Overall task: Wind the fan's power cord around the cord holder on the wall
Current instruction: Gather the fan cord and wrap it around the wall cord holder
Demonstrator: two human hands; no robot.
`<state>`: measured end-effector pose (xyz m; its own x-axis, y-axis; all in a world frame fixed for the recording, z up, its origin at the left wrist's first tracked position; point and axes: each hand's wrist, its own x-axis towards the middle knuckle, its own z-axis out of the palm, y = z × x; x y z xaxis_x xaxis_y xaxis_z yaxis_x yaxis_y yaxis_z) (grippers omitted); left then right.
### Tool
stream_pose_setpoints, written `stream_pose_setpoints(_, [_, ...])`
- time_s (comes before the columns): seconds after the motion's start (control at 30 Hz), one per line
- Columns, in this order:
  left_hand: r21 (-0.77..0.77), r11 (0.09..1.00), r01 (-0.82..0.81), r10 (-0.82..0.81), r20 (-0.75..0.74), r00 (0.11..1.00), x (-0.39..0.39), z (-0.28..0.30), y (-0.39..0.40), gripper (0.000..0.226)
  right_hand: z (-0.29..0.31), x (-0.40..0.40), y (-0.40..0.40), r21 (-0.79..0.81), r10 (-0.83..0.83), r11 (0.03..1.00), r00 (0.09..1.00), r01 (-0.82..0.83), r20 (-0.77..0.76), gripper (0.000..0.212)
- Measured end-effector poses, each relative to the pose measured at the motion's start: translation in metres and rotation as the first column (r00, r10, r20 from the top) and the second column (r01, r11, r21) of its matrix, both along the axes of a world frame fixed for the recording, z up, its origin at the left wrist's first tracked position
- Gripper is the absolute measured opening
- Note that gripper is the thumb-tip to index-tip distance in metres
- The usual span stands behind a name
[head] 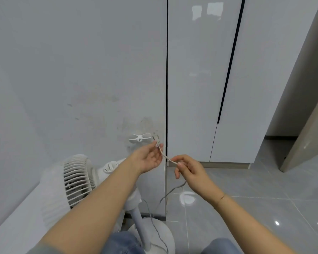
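Observation:
A white cord holder (140,138) with two flat wings is stuck to the grey wall at about waist height. My left hand (147,158) is palm up just below it and pinches the plug (157,142) of the fan's power cord (166,156), its prongs pointing up beside the holder's right wing. My right hand (189,170) pinches the pale cord a short way down from the plug. From there the cord hangs down and trails over the floor to the white pedestal fan (77,178), which stands against the wall at lower left.
The fan's round base (160,235) sits on the grey tiled floor between my knees. Glossy white cabinet doors (200,79) stand right of the wall's dark edge. A beige panel (305,129) leans in at far right.

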<state>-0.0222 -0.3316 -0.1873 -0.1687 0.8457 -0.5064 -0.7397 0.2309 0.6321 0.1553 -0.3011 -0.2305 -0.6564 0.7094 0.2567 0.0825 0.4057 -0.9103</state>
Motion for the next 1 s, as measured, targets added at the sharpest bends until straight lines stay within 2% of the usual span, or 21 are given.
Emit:
stream_pose_setpoints(0.13, [0.067,0.997,-0.025,0.044,-0.311,0.949,-0.027,0.015,0.01,0.008,-0.005,-0.026,0.009,-0.074,0.012,0.997,1.0,-0.012,0.004,0.023])
stream_pose_setpoints(0.23, [0.149,0.988,0.036,0.043,-0.494,0.869,-0.053,0.027,0.009,0.026,-0.01,-0.054,0.013,-0.124,0.042,0.991,0.999,-0.042,-0.006,0.027])
stream_pose_setpoints(0.33, [0.07,0.986,0.148,-0.054,-0.717,0.695,-0.084,0.032,0.013,0.035,-0.021,-0.087,0.027,-0.154,0.022,0.988,0.999,-0.014,0.046,0.028])
stream_pose_setpoints(0.4, [0.006,0.986,0.164,-0.093,-0.805,0.586,-0.102,0.029,0.022,0.035,-0.032,-0.107,0.038,-0.181,0.002,0.983,0.997,0.013,0.081,0.026])
stream_pose_setpoints(0.43, [-0.017,0.987,0.16,-0.103,-0.834,0.542,-0.11,0.026,0.029,0.033,-0.038,-0.118,0.044,-0.195,0.001,0.981,0.997,0.014,0.077,0.025])
stream_pose_setpoints(0.53, [-0.059,0.99,0.126,-0.114,-0.866,0.487,-0.121,0.014,0.043,0.029,-0.047,-0.144,0.056,-0.232,-0.036,0.972,0.998,0.047,0.049,0.028])
stream_pose_setpoints(0.63, [-0.082,0.993,0.085,-0.108,-0.916,0.386,-0.142,-0.018,0.072,0.028,-0.072,-0.187,0.084,-0.285,-0.036,0.958,0.999,0.029,-0.02,0.025])
stream_pose_setpoints(0.7, [-0.034,0.996,0.08,-0.058,-0.947,0.317,-0.142,-0.018,0.072,0.026,-0.074,-0.196,0.082,-0.289,-0.064,0.956,0.996,0.041,-0.069,0.022])
stream_pose_setpoints(0.77, [0.034,0.996,0.083,0.006,-0.95,0.311,-0.143,-0.014,0.072,0.026,-0.078,-0.201,0.08,-0.296,-0.135,0.951,0.983,0.094,-0.124,0.025])
stream_pose_setpoints(0.83, [0.037,0.996,0.081,0.014,-0.962,0.272,-0.146,-0.016,0.076,0.027,-0.09,-0.21,0.085,-0.317,-0.194,0.939,0.964,0.129,-0.181,0.025])
stream_pose_setpoints(0.9, [-0.006,0.996,0.088,-0.022,-0.982,0.189,-0.148,-0.022,0.081,0.031,-0.105,-0.218,0.086,-0.346,-0.249,0.924,0.942,0.161,-0.226,0.02])
stream_pose_setpoints(1.0, [-0.035,0.992,0.122,-0.035,-0.999,-0.003,-0.148,-0.033,0.085,0.03,-0.121,-0.224,0.08,-0.417,-0.329,0.891,0.889,0.18,-0.319,0.015])
